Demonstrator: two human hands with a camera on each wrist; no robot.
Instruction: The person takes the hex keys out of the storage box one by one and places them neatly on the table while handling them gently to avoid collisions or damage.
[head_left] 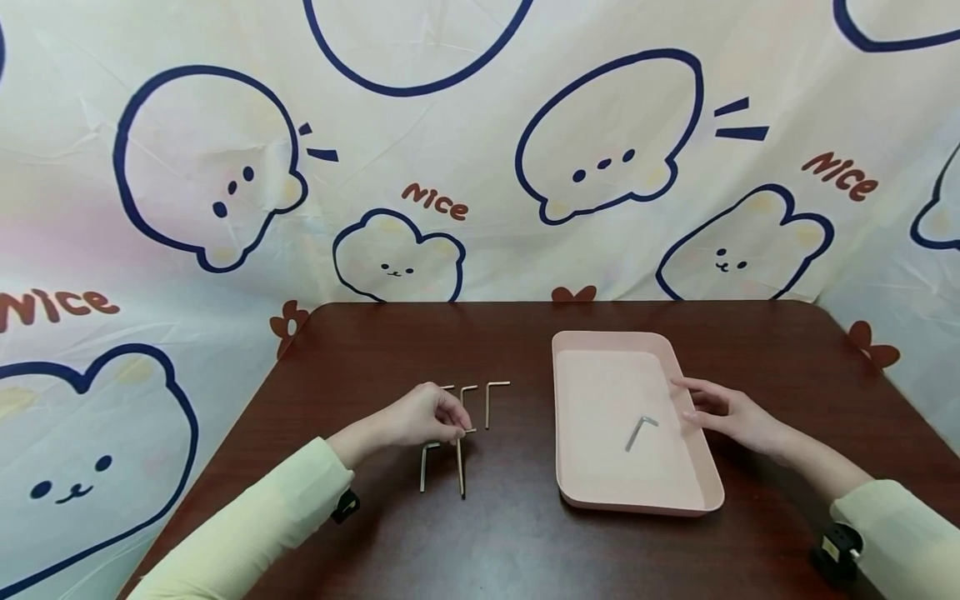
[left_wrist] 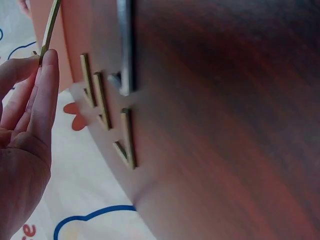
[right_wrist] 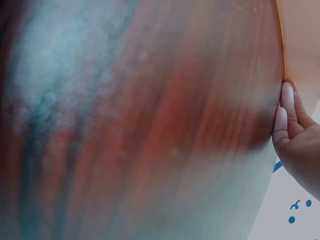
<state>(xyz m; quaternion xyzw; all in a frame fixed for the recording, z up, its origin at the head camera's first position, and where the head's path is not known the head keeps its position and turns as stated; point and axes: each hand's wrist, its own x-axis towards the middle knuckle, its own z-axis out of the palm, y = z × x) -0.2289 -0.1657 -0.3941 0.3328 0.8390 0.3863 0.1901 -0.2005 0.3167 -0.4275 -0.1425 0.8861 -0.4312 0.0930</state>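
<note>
My left hand (head_left: 435, 414) pinches a brass-coloured hex key (left_wrist: 50, 27) between thumb and fingertips. In the head view its long arm points down toward the front of the table. Beside this hand lie other L-shaped hex keys: a brass one (head_left: 487, 407) to the right, and a silver-looking one (head_left: 423, 471) nearer the front. The left wrist view shows several keys lying apart on the wood. Across the table, my right hand (head_left: 738, 417) rests its fairly straight fingertips on the right rim of a pink tray (head_left: 600, 500). A silver hex key (head_left: 637, 432) lies inside that tray.
The dark brown wooden table (head_left: 510, 550) has rounded far corners. Behind it hangs a pale cloth (head_left: 495, 167) printed with cartoon bears. The tray's raised walls stand to the right of the loose keys.
</note>
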